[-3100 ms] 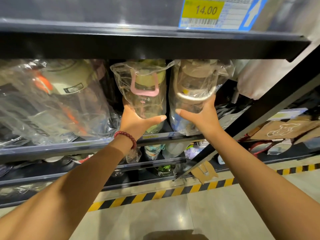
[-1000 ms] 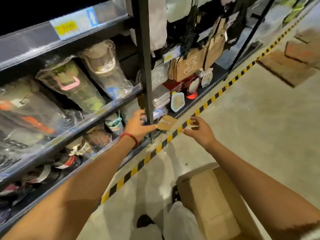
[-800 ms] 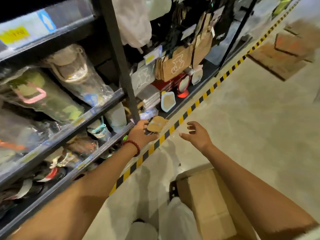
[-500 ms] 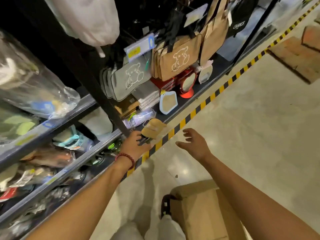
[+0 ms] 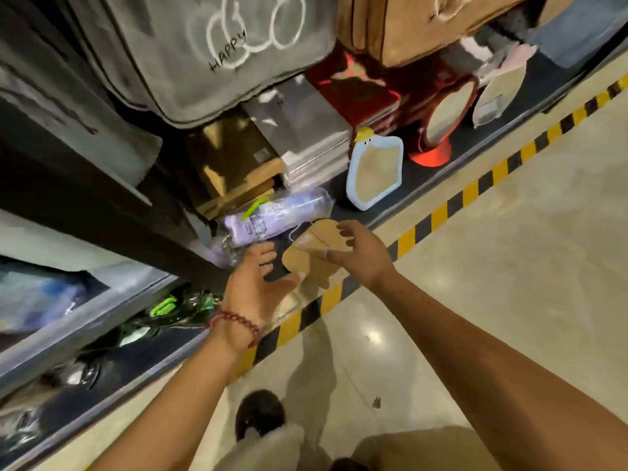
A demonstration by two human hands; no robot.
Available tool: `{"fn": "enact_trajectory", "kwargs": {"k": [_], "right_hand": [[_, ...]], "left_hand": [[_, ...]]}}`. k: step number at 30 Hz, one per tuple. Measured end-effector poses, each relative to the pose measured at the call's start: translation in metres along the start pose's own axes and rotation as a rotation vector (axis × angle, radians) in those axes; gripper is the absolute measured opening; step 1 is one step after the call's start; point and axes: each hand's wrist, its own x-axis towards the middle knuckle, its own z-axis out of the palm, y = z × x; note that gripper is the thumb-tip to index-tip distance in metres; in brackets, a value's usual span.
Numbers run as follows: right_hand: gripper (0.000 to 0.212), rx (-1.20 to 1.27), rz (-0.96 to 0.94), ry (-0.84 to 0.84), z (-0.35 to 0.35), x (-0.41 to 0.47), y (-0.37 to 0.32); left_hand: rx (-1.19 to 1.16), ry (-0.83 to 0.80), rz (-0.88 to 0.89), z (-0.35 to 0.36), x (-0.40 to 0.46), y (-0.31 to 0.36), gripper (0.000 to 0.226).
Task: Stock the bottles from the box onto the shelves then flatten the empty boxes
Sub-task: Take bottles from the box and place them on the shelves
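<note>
A flat tan piece with a white string (image 5: pixel 307 253) lies at the front edge of the bottom shelf. My right hand (image 5: pixel 362 254) pinches its right side, fingers curled over the top. My left hand (image 5: pixel 253 283) hovers just left of it with fingers spread and nothing in it. Behind the two hands a purple bottle in clear wrap (image 5: pixel 278 210) lies on its side. More wrapped bottles with green handles (image 5: pixel 164 307) sit on the low shelf to the left. The cardboard box (image 5: pixel 421 450) shows at the bottom edge.
A black shelf upright (image 5: pixel 102 212) slants across the left. A grey bear-print bag (image 5: pixel 204 45), a white-framed mirror (image 5: pixel 373 171) and a red mirror (image 5: pixel 441 113) stand behind. Yellow-black tape (image 5: pixel 441 209) marks the shelf's foot along the pale floor. My shoe (image 5: pixel 260 414) is below.
The view has dropped from the wrapped bottles on the upper shelf to the bottom shelf. The tan piece passed from my left hand to my right; the left hand has opened.
</note>
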Motion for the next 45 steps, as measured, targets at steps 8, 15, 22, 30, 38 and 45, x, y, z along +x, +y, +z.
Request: {"fn": "enact_trajectory", "kwargs": {"k": [8,15,22,30,38,45], "right_hand": [[0.061,-0.400,-0.335,0.014,0.063,0.148,0.032],[0.071,-0.789,-0.539,-0.088,0.097,0.216,0.022],[0.101,-1.041,-0.493,-0.159,0.119,0.224,0.019],[0.078,-1.044,-0.531,-0.137,0.111,0.219,0.013],[0.074,-0.865,-0.661,0.134,0.015,0.171,-0.006],[0.068,-0.411,-0.270,0.167,-0.063,0.067,-0.017]], "left_hand": [[0.282,0.033,0.340,0.012,0.084,-0.025,0.045],[0.240,0.100,0.450,0.007,0.110,-0.033,0.048],[0.496,0.137,0.529,0.006,0.104,-0.036,0.042],[0.639,0.174,0.636,0.005,0.106,-0.047,0.065],[0.767,0.168,0.637,0.012,0.086,-0.035,0.059],[0.621,0.000,0.381,0.024,0.016,0.025,0.064]]}}
